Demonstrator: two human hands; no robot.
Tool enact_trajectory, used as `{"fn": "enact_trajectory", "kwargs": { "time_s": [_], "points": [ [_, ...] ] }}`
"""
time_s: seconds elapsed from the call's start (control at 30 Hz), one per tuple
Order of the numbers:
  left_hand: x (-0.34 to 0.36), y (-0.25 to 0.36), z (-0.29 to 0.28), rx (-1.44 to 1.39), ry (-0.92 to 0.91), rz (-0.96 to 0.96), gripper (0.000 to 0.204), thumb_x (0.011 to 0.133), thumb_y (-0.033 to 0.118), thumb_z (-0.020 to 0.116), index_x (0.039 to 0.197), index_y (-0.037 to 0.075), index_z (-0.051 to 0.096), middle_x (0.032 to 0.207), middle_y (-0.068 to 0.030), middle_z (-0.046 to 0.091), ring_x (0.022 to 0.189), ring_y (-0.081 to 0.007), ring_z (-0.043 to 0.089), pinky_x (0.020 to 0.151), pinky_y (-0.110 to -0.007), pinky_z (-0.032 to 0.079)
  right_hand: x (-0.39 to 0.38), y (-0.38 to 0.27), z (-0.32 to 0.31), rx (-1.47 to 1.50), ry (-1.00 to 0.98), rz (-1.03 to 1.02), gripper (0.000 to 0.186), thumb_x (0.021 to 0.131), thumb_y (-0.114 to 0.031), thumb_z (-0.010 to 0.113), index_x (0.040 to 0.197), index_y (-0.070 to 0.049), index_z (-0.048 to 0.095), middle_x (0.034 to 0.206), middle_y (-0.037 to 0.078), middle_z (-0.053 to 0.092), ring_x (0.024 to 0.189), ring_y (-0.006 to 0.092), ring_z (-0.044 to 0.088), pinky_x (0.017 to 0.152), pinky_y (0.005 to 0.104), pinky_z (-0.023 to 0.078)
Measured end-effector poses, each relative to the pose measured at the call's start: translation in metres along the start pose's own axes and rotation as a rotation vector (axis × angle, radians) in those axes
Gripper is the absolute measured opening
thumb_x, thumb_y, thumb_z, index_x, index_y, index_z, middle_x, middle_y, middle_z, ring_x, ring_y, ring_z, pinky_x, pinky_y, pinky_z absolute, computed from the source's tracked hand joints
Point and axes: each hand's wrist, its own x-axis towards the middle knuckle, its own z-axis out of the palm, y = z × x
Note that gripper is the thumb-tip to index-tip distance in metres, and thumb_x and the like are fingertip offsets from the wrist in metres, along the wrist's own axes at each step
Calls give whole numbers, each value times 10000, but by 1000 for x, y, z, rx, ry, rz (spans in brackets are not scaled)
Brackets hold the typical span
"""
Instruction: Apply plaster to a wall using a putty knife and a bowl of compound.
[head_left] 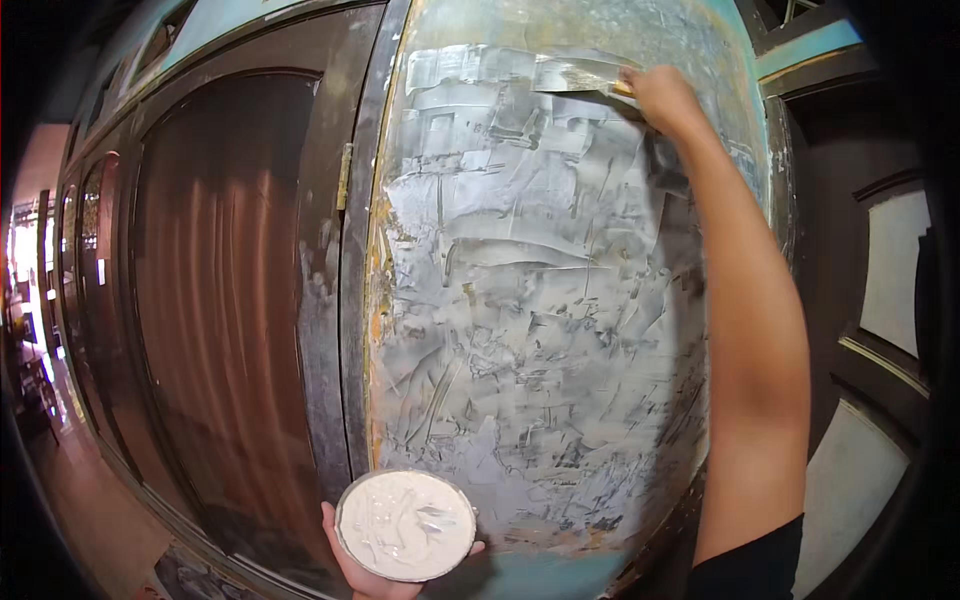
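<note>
My right hand (pixel 663 100), its arm stretched up, grips a putty knife (pixel 590 78) high on the wall panel. The knife's wide, flat blade lies against the surface and points left; a bit of yellowish handle shows at my fingers. Low in front of the panel, my left hand (pixel 378 584) holds a round bowl (pixel 407 579) from below, fingers curled around its sides. Smooth white putty (pixel 400 522) with swirl marks fills the bowl. The wall panel (pixel 520 290) carries uneven grey-white putty strokes, with bluish-green old paint around them.
Left of the panel stands a dark wooden frame (pixel 330 270) with a hinge and a brownish curtain (pixel 225 290) behind glass. At the right are dark wooden members with pale panels (pixel 893 270). A reddish floor (pixel 105 500) extends at the lower left.
</note>
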Motion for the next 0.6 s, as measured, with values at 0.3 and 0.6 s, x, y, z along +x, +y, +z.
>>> {"fn": "enact_trajectory", "kwargs": {
  "time_s": [0.3, 0.6],
  "points": [
    [8, 9, -18, -9, 1, 9, 823, 990, 712, 386, 1498, 78, 515, 1484, -172, 568, 1339, -420, 535, 1141, -590, 411, -9, 138, -68, 165, -17, 249, 629, 1030, -499, 555, 1041, 112, 702, 883, 260, 709, 834, 391, 685, 853, 461, 524],
    [7, 23, -20, 4, -14, 39, 821, 991, 708, 389, 1497, 75, 516, 1482, -172, 570, 1335, -420, 539, 1143, -584, 412, -21, -5, -11, 98, -34, -174, 597, 1066, -489, 490, 989, 68, 688, 812, 195, 658, 749, 286, 594, 757, 424, 493]
  ]
}}
